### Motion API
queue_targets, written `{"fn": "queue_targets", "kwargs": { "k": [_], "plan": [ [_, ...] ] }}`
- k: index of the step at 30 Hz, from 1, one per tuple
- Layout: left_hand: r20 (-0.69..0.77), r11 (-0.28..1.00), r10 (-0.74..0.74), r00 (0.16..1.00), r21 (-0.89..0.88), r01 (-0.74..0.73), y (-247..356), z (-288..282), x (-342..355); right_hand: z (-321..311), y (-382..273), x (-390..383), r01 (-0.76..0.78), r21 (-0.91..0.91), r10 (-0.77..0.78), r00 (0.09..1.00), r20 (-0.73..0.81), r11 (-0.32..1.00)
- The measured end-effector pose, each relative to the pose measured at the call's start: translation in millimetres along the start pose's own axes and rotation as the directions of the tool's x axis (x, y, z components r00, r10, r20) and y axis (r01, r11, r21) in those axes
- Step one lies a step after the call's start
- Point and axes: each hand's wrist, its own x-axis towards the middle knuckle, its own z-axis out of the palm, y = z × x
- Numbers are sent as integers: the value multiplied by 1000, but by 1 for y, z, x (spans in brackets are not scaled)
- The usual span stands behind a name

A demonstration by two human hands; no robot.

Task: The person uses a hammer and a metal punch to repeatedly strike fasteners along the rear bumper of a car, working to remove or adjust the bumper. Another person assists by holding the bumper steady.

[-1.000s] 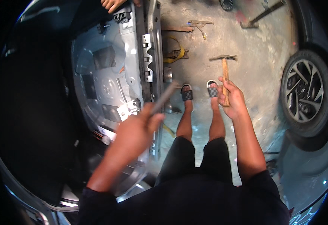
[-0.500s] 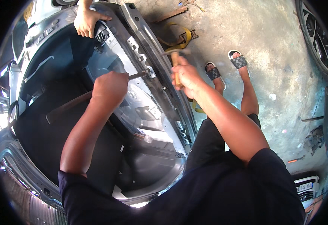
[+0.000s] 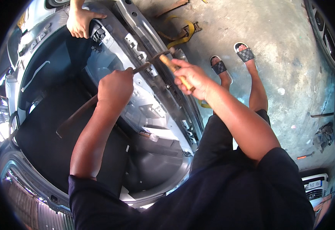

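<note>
My left hand point(image 3: 115, 87) is closed around a long, thin metal pry bar point(image 3: 77, 114). The bar slants across the open trunk of a car, its bent tail over the dark trunk floor point(image 3: 45, 124) and its other end at the rear body panel point(image 3: 163, 82). A hammer with a wooden handle point(image 3: 170, 64) is gripped in my right hand point(image 3: 194, 79). Its head is over the panel, close to the bar's tip; whether they touch I cannot tell. Another person's hand point(image 3: 82, 23) rests on the car's far corner.
A yellow strap with a ratchet buckle point(image 3: 192, 30) lies on the concrete floor point(image 3: 286, 65) beside the car. A car wheel point(image 3: 324, 38) stands at the right edge. An orange-handled tool point(image 3: 304, 156) and crumpled grey material point(image 3: 322, 136) are on the floor at right.
The hammer has tilted left, bringing its head over the panel near the bar's tip. The bar's tail has shifted slightly right and down. The whole view has also moved a little.
</note>
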Motion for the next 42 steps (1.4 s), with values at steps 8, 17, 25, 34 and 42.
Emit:
{"fn": "queue_targets", "kwargs": {
  "k": [8,17,25,34,42],
  "plan": [
    [-66,998,-46,997,-41,43,-4,7,-2,-11,3,-5,-46,76,33,985,171,996],
    [10,994,-91,996,-56,92,-5,6,4,-15,12,-2,-32,121,14,988,153,992],
    [-5,992,-96,995,-81,95,-2,-4,4,-17,5,5,-20,133,-1,987,161,991],
    [5,998,-63,998,-32,63,-6,-8,7,-25,10,6,31,121,-46,992,116,992],
    [62,994,-66,996,-79,71,-4,6,1,-26,13,11,44,138,-53,996,69,990]
  ]
}}
